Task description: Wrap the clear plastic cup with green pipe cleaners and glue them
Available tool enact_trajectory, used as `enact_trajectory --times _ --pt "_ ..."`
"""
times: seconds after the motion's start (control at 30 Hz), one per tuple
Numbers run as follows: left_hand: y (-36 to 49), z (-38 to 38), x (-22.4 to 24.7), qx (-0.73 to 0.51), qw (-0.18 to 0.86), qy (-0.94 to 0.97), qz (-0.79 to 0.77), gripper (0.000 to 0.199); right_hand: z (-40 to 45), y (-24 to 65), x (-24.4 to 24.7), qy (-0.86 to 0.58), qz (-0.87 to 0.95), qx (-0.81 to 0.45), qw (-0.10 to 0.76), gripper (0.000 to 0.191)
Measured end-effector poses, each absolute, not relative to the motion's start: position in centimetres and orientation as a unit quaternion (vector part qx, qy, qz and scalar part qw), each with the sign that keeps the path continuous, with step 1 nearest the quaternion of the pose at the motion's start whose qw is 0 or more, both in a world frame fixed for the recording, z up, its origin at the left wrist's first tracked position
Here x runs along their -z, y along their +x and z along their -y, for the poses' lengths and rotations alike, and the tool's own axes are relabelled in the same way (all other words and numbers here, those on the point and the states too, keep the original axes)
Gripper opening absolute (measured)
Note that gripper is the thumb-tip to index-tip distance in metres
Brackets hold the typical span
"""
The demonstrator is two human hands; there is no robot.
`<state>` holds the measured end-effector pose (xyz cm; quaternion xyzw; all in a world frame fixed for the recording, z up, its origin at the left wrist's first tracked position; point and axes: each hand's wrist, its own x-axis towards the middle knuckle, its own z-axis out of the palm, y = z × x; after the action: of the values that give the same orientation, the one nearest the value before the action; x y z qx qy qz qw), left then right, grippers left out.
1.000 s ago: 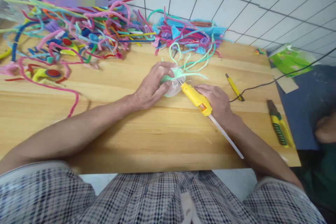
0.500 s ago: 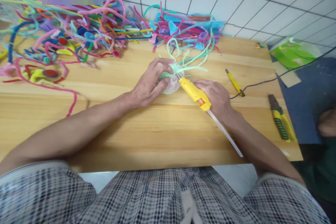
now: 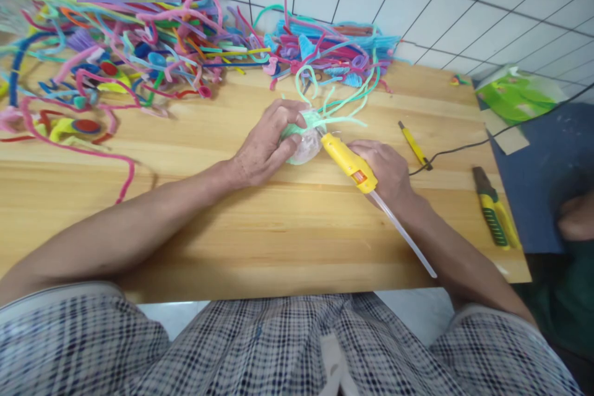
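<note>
My left hand (image 3: 271, 142) is closed on the left side of a rounded piece made of mint-green pipe cleaners and a clear, whitish part (image 3: 308, 146). Loose mint-green pipe cleaners (image 3: 343, 120) stick out from its far right side. My right hand (image 3: 387, 170) is wrapped round a yellow hot glue gun (image 3: 346, 158). A long translucent glue stick (image 3: 403, 232) juts from the gun's back end toward me. The gun's nozzle is at the right edge of the clear part; whether it touches cannot be told.
Tangled coloured pipe cleaners (image 3: 153, 55) lie at the back left, a bundled heap (image 3: 334, 49) at the back middle. To the right are a yellow utility knife (image 3: 414, 145), pliers (image 3: 492, 210), a black cord (image 3: 455, 150) and a green plastic bag (image 3: 520, 96). Another person's hand (image 3: 575, 219) shows far right.
The glue gun and my right hand have shifted slightly right, moving the nozzle a little along the clear part's edge. My left hand keeps its hold almost unmoved.
</note>
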<state>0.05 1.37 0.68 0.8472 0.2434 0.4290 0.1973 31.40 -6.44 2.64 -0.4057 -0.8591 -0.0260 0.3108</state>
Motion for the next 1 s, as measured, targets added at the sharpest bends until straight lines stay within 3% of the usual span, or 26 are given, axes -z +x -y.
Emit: enact_trajectory --times 1.0 --pt "0.04 -1.88 -0.18 -0.460 0.179 0.847 -0.198 0.027 6.32 31.14 -2.31 -0.370 0.869 0.063 0.323 0.033"
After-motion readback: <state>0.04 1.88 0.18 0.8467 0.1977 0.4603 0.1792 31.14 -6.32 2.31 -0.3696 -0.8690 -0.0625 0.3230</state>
